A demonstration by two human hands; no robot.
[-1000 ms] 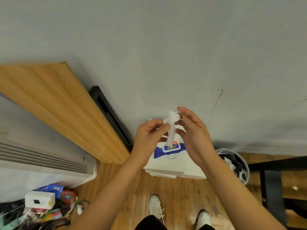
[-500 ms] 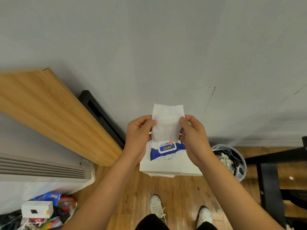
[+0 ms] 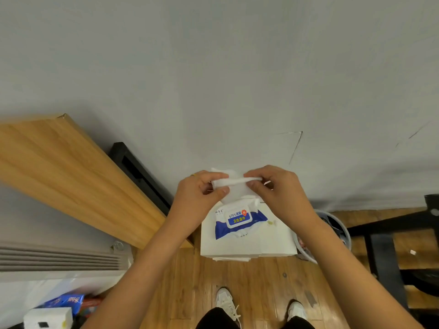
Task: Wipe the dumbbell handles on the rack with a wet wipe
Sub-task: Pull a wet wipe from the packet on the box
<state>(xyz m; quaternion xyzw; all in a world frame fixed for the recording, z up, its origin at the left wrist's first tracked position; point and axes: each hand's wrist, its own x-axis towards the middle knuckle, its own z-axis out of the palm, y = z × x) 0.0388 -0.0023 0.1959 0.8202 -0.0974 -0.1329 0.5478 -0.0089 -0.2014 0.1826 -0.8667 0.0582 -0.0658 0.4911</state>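
One wet wipe [image 3: 235,186] is pinched between left grip [image 3: 199,198] and right grip [image 3: 278,193], close to the wall [image 3: 213,79], above the pack [image 3: 240,222] on a box [image 3: 273,243]. Board [image 3: 71,167] crowds left; bin [image 3: 342,231] and black frame [image 3: 384,257] right.

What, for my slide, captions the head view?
Left hand and right hand pinch a wipe above the pack.

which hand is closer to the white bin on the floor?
Right. The right hand is just up-left of the bin in the image; the left hand is farther left, across the wet wipe both pinch.
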